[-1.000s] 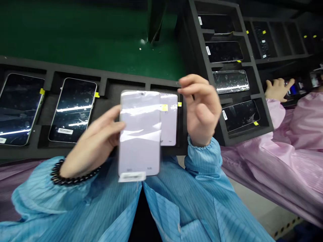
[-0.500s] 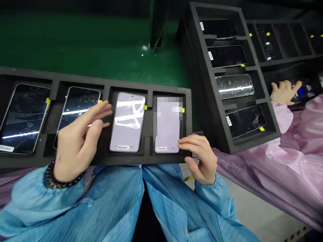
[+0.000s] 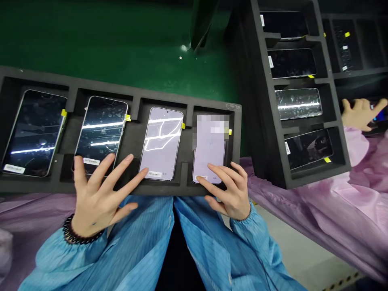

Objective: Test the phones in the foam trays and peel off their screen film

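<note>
A black foam tray [image 3: 186, 186] in front of me holds several phones in separate compartments. My left hand [image 3: 101, 198] has its fingers spread over the front edge, with one fingertip at the lower left corner of a lit lilac-screened phone [image 3: 160, 149] and others near the label of a dark-screened phone [image 3: 101, 129]. My right hand [image 3: 232, 192] is spread with fingertips on the lower part of the rightmost lit phone [image 3: 209, 155]. Another dark phone [image 3: 36, 133] lies at the far left. Neither hand grips anything. Yellow tabs stick out beside the phones.
Stacked black trays [image 3: 342, 157] with several dark phones stand to the right. Beyond them, a co-worker's hand [image 3: 359, 114] and pink sleeve reach toward another tray. A dark post [image 3: 203, 24] rises from the green surface [image 3: 136, 48] behind.
My left hand has turned palm down and spread its fingers along the tray's front. My right fingers have moved left onto the lower part of the rightmost phone. The view has shifted slightly.
</note>
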Tool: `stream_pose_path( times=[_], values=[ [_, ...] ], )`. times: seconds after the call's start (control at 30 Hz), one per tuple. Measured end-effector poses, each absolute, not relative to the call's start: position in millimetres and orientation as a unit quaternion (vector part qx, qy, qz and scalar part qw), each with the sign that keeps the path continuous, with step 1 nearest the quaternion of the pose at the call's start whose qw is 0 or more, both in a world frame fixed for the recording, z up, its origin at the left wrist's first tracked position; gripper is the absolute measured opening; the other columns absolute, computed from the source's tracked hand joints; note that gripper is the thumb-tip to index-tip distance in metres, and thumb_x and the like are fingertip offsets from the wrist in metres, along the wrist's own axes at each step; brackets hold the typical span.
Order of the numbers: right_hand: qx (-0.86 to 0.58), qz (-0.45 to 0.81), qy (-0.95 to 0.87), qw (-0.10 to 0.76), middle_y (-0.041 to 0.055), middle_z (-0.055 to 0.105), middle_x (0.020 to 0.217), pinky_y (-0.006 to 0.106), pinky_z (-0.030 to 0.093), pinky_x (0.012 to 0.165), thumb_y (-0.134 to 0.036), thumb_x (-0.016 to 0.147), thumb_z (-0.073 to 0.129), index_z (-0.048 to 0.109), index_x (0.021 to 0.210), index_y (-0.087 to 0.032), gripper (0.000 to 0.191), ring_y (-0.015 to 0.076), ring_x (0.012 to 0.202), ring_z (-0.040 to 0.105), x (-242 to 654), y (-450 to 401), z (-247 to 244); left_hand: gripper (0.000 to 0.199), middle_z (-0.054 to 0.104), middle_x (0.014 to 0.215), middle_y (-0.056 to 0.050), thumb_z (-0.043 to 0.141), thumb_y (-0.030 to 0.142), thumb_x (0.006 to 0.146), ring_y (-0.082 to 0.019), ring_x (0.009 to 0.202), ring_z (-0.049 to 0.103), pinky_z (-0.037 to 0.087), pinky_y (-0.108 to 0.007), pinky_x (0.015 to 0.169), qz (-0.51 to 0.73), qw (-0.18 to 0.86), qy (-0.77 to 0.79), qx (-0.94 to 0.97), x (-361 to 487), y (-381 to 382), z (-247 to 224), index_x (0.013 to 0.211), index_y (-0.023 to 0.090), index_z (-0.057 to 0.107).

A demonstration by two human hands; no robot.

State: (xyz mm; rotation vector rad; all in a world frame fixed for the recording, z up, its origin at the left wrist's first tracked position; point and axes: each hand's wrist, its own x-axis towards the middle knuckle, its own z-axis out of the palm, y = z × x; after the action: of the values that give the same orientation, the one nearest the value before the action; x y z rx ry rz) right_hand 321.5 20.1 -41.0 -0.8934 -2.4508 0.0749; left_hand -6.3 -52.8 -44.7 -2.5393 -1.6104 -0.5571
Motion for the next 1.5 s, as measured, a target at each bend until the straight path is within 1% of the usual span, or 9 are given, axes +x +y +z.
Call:
stream_pose_path(
  times=[0.13,0.27,0.37,0.5,0.63,0.77,0.87,1.0,1.5],
  values=[
    [-0.331,0.048,-0.905,0.264,0.0103,0.071,0.127,0.051,0.042,0.108,-0.045,0.102,0.038,0.070,0.124,-0.026,0.043,0.0280,0.109,0.062,321.8,19.5,-38.6,0.068,0.017,0.171,-0.007,0.031,0.055,0.097,-0.028,0.160,0.012,0.002,-0.059,0.130,-0.206,0.027,-0.520,-0.828,-9.6,-54.1,-44.1,0.160,0.028,0.028],
    [-0.328,0.061,-0.910,0.245,0.0094,0.070,0.130,0.051,0.040,0.108,-0.043,0.102,0.038,0.070,0.126,-0.026,0.044,0.0283,0.109,0.063,322.5,19.5,-38.8,0.069,0.019,0.171,-0.006,0.030,0.060,0.096,-0.028,0.160,0.012,0.000,-0.060,0.130,-0.180,0.034,-0.518,-0.835,-10.5,-53.8,-44.2,0.157,0.030,0.035],
    [-0.325,0.075,-0.908,0.252,0.0097,0.069,0.133,0.053,0.041,0.107,-0.045,0.101,0.039,0.065,0.134,-0.026,0.046,0.0299,0.111,0.063,323.7,19.0,-39.8,0.070,0.017,0.171,-0.005,0.032,0.057,0.097,-0.026,0.160,0.014,0.004,-0.058,0.130,-0.212,0.021,-0.517,-0.829,-10.3,-53.6,-44.3,0.160,0.029,0.026],
    [-0.324,0.069,-0.915,0.231,0.0089,0.068,0.133,0.052,0.040,0.108,-0.043,0.100,0.040,0.070,0.126,-0.027,0.043,0.0287,0.110,0.064,324.1,19.2,-39.0,0.069,0.018,0.171,-0.004,0.030,0.061,0.096,-0.026,0.160,0.012,0.001,-0.057,0.130,-0.193,0.021,-0.519,-0.833,-10.5,-54.0,-43.4,0.158,0.030,0.033],
    [-0.314,0.072,-0.916,0.240,0.0109,0.069,0.132,0.052,0.039,0.108,-0.042,0.101,0.039,0.070,0.125,-0.024,0.043,0.0283,0.111,0.063,323.7,20.4,-37.5,0.070,0.015,0.171,-0.005,0.031,0.057,0.097,-0.026,0.160,0.014,0.003,-0.056,0.131,-0.216,0.009,-0.515,-0.829,-9.7,-53.4,-42.3,0.161,0.028,0.025],
    [-0.315,0.071,-0.918,0.230,0.0090,0.069,0.132,0.051,0.040,0.108,-0.040,0.099,0.042,0.071,0.125,-0.026,0.041,0.0276,0.109,0.064,323.6,20.8,-38.3,0.070,0.017,0.171,-0.004,0.028,0.062,0.097,-0.027,0.160,0.013,0.000,-0.057,0.130,-0.191,0.020,-0.519,-0.833,-8.7,-51.9,-42.2,0.158,0.028,0.033],
    [-0.314,0.076,-0.912,0.255,0.0096,0.070,0.130,0.051,0.042,0.107,-0.040,0.098,0.043,0.067,0.130,-0.025,0.042,0.0278,0.110,0.064,323.7,20.6,-39.8,0.070,0.017,0.171,-0.005,0.028,0.058,0.098,-0.026,0.160,0.015,0.004,-0.056,0.131,-0.214,0.016,-0.517,-0.829,-9.1,-51.8,-42.8,0.160,0.026,0.026],
    [-0.316,0.066,-0.917,0.234,0.0082,0.070,0.131,0.050,0.041,0.108,-0.041,0.099,0.040,0.068,0.127,-0.028,0.041,0.0265,0.109,0.064,323.7,20.6,-40.2,0.070,0.018,0.171,-0.003,0.027,0.062,0.096,-0.029,0.160,0.014,0.001,-0.057,0.130,-0.186,0.019,-0.522,-0.832,-10.0,-52.8,-43.1,0.158,0.029,0.032],
    [-0.308,0.062,-0.916,0.249,0.0107,0.072,0.125,0.048,0.041,0.107,-0.040,0.102,0.037,0.069,0.119,-0.024,0.040,0.0248,0.109,0.063,320.7,22.8,-36.6,0.071,0.017,0.171,-0.004,0.029,0.061,0.096,-0.029,0.159,0.016,0.002,-0.055,0.131,-0.198,0.010,-0.513,-0.835,-8.6,-50.5,-41.1,0.159,0.028,0.029]
  ],
)
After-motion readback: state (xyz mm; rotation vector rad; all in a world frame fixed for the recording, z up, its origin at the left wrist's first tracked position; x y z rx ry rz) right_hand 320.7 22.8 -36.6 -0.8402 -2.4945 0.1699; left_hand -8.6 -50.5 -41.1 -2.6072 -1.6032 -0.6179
